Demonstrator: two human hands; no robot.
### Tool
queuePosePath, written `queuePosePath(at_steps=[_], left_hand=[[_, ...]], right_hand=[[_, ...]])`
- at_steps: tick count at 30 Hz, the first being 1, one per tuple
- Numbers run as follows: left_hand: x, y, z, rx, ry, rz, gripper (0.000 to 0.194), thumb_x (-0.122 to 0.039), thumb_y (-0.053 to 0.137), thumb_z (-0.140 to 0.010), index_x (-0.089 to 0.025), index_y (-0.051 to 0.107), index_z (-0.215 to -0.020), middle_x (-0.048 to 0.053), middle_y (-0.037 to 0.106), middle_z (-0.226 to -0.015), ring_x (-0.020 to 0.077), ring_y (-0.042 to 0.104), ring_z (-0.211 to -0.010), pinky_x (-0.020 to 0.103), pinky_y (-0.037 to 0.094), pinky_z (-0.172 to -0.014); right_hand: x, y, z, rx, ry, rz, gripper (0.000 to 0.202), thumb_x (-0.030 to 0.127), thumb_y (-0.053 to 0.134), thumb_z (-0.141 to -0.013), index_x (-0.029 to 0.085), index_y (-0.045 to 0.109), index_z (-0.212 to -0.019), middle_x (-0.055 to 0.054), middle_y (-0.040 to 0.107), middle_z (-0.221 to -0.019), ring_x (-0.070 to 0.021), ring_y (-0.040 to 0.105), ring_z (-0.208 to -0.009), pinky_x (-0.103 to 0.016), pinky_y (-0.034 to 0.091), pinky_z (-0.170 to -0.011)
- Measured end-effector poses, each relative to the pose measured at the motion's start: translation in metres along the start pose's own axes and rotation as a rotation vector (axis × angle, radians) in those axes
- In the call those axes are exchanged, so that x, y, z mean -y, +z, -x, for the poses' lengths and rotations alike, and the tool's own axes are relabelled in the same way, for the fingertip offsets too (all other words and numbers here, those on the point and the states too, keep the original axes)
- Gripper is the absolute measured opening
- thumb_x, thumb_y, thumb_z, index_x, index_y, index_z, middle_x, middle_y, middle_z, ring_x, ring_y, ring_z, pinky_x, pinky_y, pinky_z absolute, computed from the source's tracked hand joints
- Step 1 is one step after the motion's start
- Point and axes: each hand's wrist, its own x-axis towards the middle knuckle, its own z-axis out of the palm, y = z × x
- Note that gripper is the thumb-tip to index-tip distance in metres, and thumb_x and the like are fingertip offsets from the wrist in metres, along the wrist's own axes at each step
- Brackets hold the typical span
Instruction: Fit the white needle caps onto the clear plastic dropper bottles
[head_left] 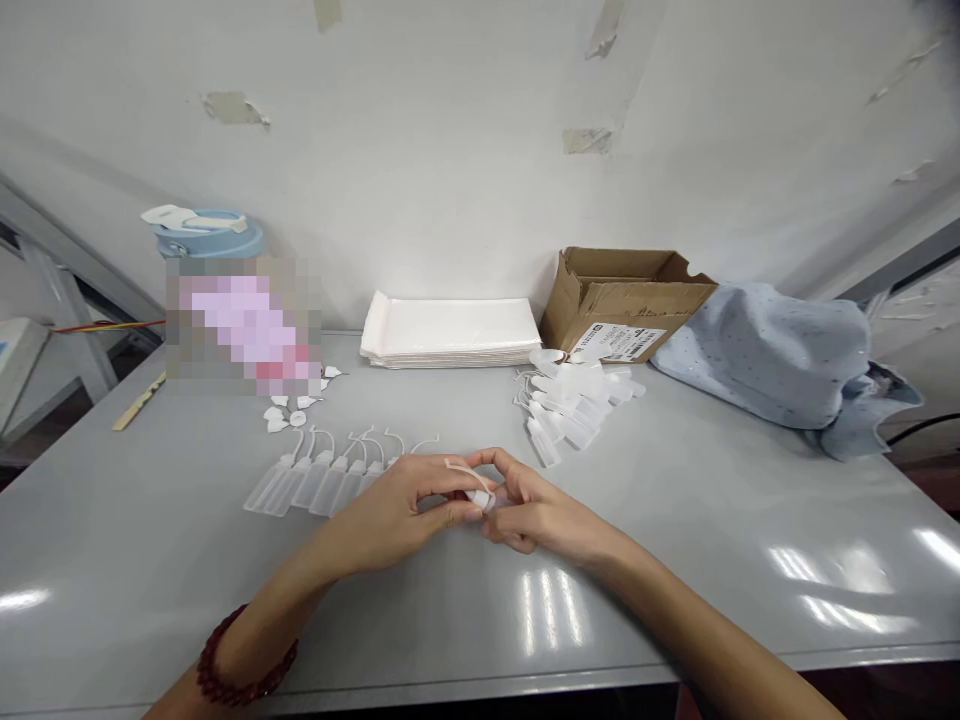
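Observation:
My left hand (420, 510) and my right hand (532, 510) meet over the middle of the grey table. Between them is a small translucent bottle (498, 499) with a white cap (480, 497) and a thin curved strap. My left fingers pinch the cap, and my right fingers wrap round the bottle body, hiding most of it. Left of my left hand, several flat clear bottles (326, 488) lie side by side in a row, their straps pointing away from me. Beyond my right hand lies a loose heap of similar bottles (574, 400).
Behind are a stack of white envelopes (457, 328), an open cardboard box (630, 305) and blue cloth (765, 350). Small white tips (277, 415) lie at the left, near a blurred pink item (247, 325) and a blue-lidded container (206, 236). A yellow strip (139, 402) lies farther left.

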Motion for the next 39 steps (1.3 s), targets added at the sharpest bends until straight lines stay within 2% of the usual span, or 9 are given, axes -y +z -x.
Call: queuePosePath(at_steps=[7,9,14,19,22,28,32,35,39], left_hand=[[0.002,0.003,-0.003,0.005,-0.134,-0.045,0.033,-0.031,0.05,-0.088,-0.017,0.063,-0.061,-0.005,0.042,-0.053,0.0093,0.036,-0.052,0.022,0.027,-0.049],[0.004,0.005,-0.003,0.002,-0.137,-0.048,0.032,-0.03,0.05,-0.087,-0.017,0.066,-0.063,-0.005,0.045,-0.053,0.0094,0.037,-0.052,0.022,0.027,-0.048],[0.007,0.006,-0.001,0.027,0.0,0.013,0.016,-0.021,0.058,-0.084,-0.022,0.074,-0.088,-0.001,0.067,-0.073,0.0121,0.055,-0.065,0.021,0.039,-0.06],[0.006,0.005,0.001,-0.022,0.106,0.046,0.019,-0.016,0.06,-0.082,-0.024,0.074,-0.091,0.001,0.071,-0.091,0.0148,0.062,-0.083,0.023,0.045,-0.077],[0.002,0.004,0.0,-0.02,0.013,0.056,0.016,-0.024,0.062,-0.082,-0.024,0.073,-0.093,0.001,0.069,-0.09,0.0139,0.061,-0.076,0.021,0.045,-0.065],[-0.002,0.01,-0.004,-0.077,-0.251,0.261,0.018,-0.028,0.058,-0.083,-0.016,0.068,-0.074,-0.003,0.059,-0.058,0.0102,0.057,-0.053,0.02,0.043,-0.053],[0.0,0.013,-0.003,-0.161,-0.086,0.3,0.005,-0.016,0.063,-0.077,-0.017,0.067,-0.074,-0.001,0.062,-0.076,0.0108,0.059,-0.065,0.021,0.046,-0.059],[0.0,0.013,-0.001,-0.168,0.049,0.225,0.008,-0.011,0.064,-0.076,-0.018,0.068,-0.078,0.0,0.064,-0.081,0.012,0.06,-0.075,0.022,0.048,-0.068],[0.001,0.014,0.001,-0.163,0.078,0.154,0.02,0.0,0.055,-0.076,-0.018,0.064,-0.077,-0.003,0.062,-0.076,0.0103,0.058,-0.073,0.022,0.047,-0.071]], right_hand=[[-0.001,0.01,0.005,-0.179,-0.111,0.518,0.058,0.006,0.045,-0.073,0.022,0.028,-0.126,0.01,0.041,-0.06,-0.0092,0.037,-0.051,-0.021,0.028,-0.05],[-0.001,0.011,0.005,-0.191,-0.114,0.624,0.061,0.005,0.044,-0.074,0.02,0.026,-0.129,0.009,0.043,-0.06,-0.0101,0.039,-0.051,-0.023,0.029,-0.051],[-0.002,0.002,0.002,-0.079,0.012,0.26,0.055,0.008,0.05,-0.071,0.023,0.036,-0.122,0.01,0.039,-0.058,-0.0072,0.031,-0.047,-0.019,0.023,-0.045],[-0.002,-0.002,-0.001,0.046,0.096,-0.058,0.054,0.007,0.049,-0.066,0.021,0.041,-0.117,0.012,0.037,-0.05,-0.0049,0.021,-0.04,-0.019,0.015,-0.041],[-0.001,0.002,0.0,-0.035,0.026,0.012,0.055,0.007,0.05,-0.066,0.021,0.041,-0.118,0.01,0.045,-0.058,-0.0052,0.029,-0.044,-0.019,0.021,-0.043],[0.0,0.009,0.002,-0.135,-0.074,0.17,0.058,0.006,0.053,-0.07,0.023,0.038,-0.123,0.002,0.059,-0.079,-0.011,0.047,-0.063,-0.022,0.032,-0.054],[0.002,0.006,0.001,-0.091,-0.033,0.056,0.054,0.005,0.051,-0.068,0.022,0.041,-0.118,0.01,0.047,-0.058,-0.0066,0.035,-0.049,-0.019,0.025,-0.046],[0.003,0.003,0.001,-0.004,0.011,-0.084,0.051,0.004,0.049,-0.066,0.022,0.041,-0.113,0.014,0.036,-0.048,-0.0042,0.02,-0.04,-0.019,0.015,-0.04],[0.002,0.005,0.002,0.125,0.029,-0.252,0.054,0.002,0.05,-0.063,0.023,0.041,-0.111,0.014,0.037,-0.047,-0.0035,0.017,-0.038,-0.019,0.011,-0.038]])
